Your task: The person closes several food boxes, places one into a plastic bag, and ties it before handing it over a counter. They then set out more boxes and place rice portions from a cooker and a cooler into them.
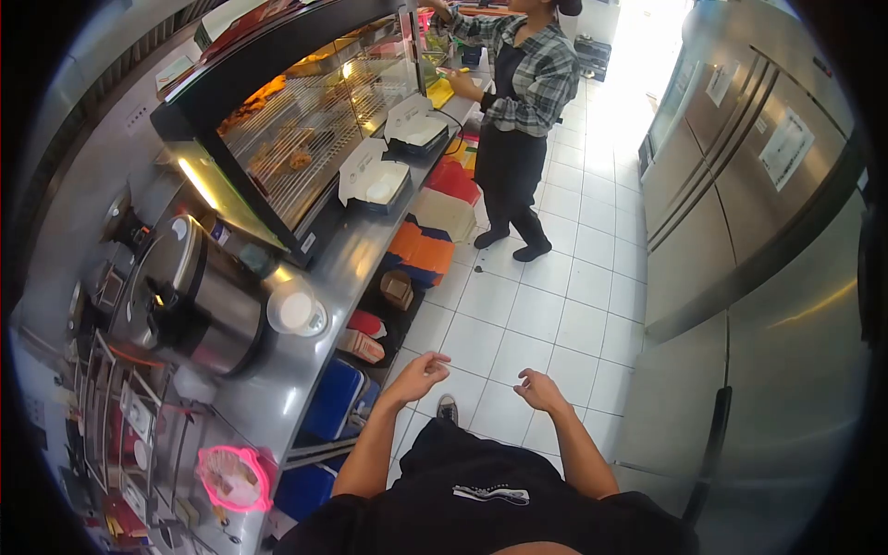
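Note:
My left hand (421, 375) hangs in the air over the white floor tiles, fingers spread and holding nothing, just off the edge of the steel counter (347, 254). My right hand (538, 388) is held out beside it, fingers loosely curled and empty, above the tiles too. Nearest to my left hand are the packets on the shelf (365, 338) under the counter. Both hands touch nothing.
A steel urn (199, 296) and a white lidded cup (296, 313) stand on the counter. Behind them runs a heated display case (310, 116) with open boxes (375, 183). A co-worker in a plaid shirt (523, 92) stands ahead. Steel fridges (749, 176) line the right.

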Motion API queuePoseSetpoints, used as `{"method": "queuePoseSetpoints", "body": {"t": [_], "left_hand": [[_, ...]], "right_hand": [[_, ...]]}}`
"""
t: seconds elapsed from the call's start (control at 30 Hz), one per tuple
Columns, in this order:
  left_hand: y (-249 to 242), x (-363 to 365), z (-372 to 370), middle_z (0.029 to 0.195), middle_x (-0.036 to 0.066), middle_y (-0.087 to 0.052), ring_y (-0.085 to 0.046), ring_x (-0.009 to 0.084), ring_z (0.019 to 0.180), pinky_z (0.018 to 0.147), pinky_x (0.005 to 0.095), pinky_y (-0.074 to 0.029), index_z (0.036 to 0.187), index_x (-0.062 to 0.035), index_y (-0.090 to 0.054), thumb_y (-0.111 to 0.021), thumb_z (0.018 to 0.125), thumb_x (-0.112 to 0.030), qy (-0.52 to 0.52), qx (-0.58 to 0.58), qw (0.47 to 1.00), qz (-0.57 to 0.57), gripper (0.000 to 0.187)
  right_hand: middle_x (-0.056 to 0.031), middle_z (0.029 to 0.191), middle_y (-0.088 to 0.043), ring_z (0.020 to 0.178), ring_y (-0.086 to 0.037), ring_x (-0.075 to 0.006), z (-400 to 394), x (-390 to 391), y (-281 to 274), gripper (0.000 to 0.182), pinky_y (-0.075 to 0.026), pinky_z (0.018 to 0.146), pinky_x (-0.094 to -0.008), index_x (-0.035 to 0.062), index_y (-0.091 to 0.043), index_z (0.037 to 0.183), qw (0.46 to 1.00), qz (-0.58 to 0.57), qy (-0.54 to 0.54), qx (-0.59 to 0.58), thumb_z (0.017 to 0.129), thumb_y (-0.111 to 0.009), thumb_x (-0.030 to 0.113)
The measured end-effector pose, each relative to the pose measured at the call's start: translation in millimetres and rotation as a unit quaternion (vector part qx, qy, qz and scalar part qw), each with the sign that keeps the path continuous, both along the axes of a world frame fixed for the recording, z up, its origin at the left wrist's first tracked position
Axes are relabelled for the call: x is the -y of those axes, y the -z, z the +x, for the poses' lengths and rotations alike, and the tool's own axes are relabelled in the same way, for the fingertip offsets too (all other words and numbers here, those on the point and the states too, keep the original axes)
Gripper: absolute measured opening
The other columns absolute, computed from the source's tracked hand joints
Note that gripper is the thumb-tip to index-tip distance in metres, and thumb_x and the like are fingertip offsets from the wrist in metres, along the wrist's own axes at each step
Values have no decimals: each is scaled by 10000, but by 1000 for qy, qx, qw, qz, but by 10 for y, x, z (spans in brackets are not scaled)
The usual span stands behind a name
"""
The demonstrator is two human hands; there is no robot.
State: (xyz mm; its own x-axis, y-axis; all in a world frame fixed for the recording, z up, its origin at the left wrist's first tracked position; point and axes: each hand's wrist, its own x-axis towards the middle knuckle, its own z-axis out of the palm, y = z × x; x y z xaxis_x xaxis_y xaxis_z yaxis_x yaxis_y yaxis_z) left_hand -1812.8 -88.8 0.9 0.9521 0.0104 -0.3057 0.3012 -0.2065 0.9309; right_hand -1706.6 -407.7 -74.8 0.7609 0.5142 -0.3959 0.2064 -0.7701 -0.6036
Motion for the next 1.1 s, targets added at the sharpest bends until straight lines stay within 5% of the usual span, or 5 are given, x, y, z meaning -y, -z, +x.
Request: {"method": "queuePoseSetpoints", "body": {"t": [0.47, 0.77, 0.87, 0.97, 1.1], "left_hand": [[-524, 2788, 16, 1048, 102, -700, -659, 210, 989, 893, 349, -510, 1299, -37, -565, -640, 944, -227, 250, 30, 963, 91, 410], [2431, 2096, -616, 1064, 198, -715, -666, 408, 1032, 930, 467, -528, 1194, -71, -668, -629, 831, -270, 268, -172, 862, 394, 416], [2874, 1852, -1391, 944, 158, -736, -719, 271, 703, 665, 416, -612, 1249, -187, -696, -633, 777, -174, 271, -375, 838, 288, 476], [2682, 2240, -1791, 1013, 196, -715, -708, 321, 851, 729, 462, -590, 1016, 16, -735, -733, 784, -317, 75, -467, 838, 274, 406], [2780, 2663, -1576, 1022, 159, -724, -697, 324, 914, 798, 519, -565, 1045, -2, -731, -745, 776, -334, 149, -453, 859, 185, 427]], "right_hand": [[-215, 996, -718, 949, -696, -342, -1417, 3151, 641, 443, -541, 853, -425, 13, -648, 1152, 971, -15, 235, -40, 826, -722, 305], [-203, 987, -715, 918, -694, -329, -1536, 4130, 717, 428, -543, 819, -420, 17, -649, 1143, 940, 30, 339, -37, 837, -721, 308], [-192, 979, -714, 895, -695, -296, -1147, 4176, 619, 409, -547, 801, -398, 15, -649, 1145, 929, 95, 356, -30, 848, -721, 287], [-176, 963, -711, 875, -689, -259, -538, 4158, 463, 374, -544, 791, -374, 7, -647, 1152, 931, 137, 340, -10, 867, -705, 243], [-159, 952, -704, 878, -678, -230, 430, 4013, 110, 353, -539, 785, -356, 3, -642, 1164, 943, 170, 287, 19, 888, -693, 216]]}}
